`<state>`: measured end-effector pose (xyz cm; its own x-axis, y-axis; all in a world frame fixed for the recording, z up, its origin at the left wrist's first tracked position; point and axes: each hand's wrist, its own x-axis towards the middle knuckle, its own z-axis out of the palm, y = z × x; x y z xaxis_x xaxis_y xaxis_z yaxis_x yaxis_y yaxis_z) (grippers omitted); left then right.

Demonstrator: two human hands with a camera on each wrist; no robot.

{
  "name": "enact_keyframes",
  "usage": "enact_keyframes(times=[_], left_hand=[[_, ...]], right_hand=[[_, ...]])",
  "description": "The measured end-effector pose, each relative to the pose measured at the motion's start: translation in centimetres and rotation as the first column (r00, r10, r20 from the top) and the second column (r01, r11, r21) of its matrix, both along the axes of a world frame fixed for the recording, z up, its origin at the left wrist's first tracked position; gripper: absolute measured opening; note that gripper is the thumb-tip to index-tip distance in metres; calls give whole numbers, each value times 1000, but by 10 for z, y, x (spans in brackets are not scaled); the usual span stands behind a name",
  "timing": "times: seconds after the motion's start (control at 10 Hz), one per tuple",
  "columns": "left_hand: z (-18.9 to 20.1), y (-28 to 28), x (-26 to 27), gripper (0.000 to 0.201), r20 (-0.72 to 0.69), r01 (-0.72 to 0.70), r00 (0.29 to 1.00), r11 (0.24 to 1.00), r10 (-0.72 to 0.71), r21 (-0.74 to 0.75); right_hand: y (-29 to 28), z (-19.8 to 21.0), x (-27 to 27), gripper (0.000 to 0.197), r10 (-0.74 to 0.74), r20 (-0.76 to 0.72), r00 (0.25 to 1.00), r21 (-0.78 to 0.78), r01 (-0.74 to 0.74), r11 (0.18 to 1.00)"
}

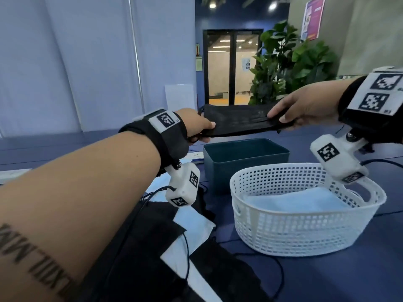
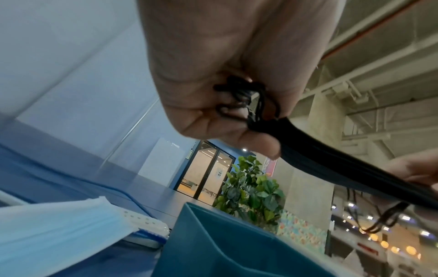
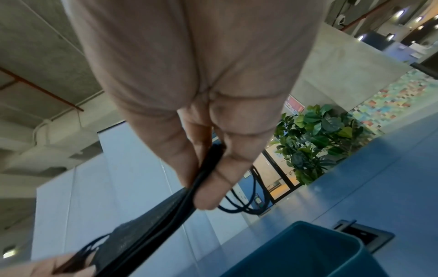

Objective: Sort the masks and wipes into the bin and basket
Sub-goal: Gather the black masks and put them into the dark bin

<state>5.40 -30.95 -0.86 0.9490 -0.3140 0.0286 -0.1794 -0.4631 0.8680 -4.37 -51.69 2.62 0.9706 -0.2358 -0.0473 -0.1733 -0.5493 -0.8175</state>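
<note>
Currently: black mask stack is hanging level in the air above the teal bin, stretched between both hands. Left hand is pinching its left end, fingers curled round the bunched ear loops. Right hand is pinching the right end between thumb and fingers. White basket, nearer on the table, is holding pale blue sheets. More black masks are lying beside it.

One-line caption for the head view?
Both hands, left and right, hold black pleated masks above the teal bin.
</note>
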Motion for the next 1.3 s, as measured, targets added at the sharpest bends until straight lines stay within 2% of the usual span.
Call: enact_keyframes(times=[0.1,0.3,0.4,0.5,0.6,0.7,0.8,0.9,1.0,1.1,1.2,1.3], left_hand=[[-9,-17,17,23,113,-51,993,969,24,243],[-36,-49,46,35,220,-97,975,921,13,376],[-44,-61,47,37,235,-113,972,848,-15,518],[-51,-66,44,34,234,-116,970,727,-63,677],[-55,-61,43,38,263,-141,962,691,-73,709],[-54,-50,40,34,275,-146,960,736,-56,661],[-42,-31,25,34,303,-131,951,813,-59,568],[-24,4,3,39,301,-104,950,820,-86,563],[-10,47,-13,38,164,16,977,822,-133,569],[-1,86,-31,40,50,59,992,784,-114,617],[-4,124,-48,39,-20,75,996,761,-81,645],[-17,161,-62,36,-111,120,992,722,-60,681]], right_hand=[[-12,-11,18,24,-17,-57,998,-130,9,991],[-24,-26,53,27,-56,-82,995,-436,15,900],[-24,-30,60,34,-57,-167,984,-593,-54,803],[-22,-38,64,44,-79,-292,953,-689,-153,709],[-22,-42,67,47,-72,-333,940,-690,-190,699],[-26,-39,65,43,-7,-264,964,-700,-187,689],[-28,-30,52,37,-6,-176,984,-711,-123,692],[-16,-13,29,30,15,-29,999,-665,-31,746],[7,6,3,22,70,138,988,-620,30,784],[40,16,-21,14,133,268,954,-550,38,834],[80,15,-42,13,214,313,925,-505,-28,863],[113,6,-60,12,326,209,922,-486,-192,853]])
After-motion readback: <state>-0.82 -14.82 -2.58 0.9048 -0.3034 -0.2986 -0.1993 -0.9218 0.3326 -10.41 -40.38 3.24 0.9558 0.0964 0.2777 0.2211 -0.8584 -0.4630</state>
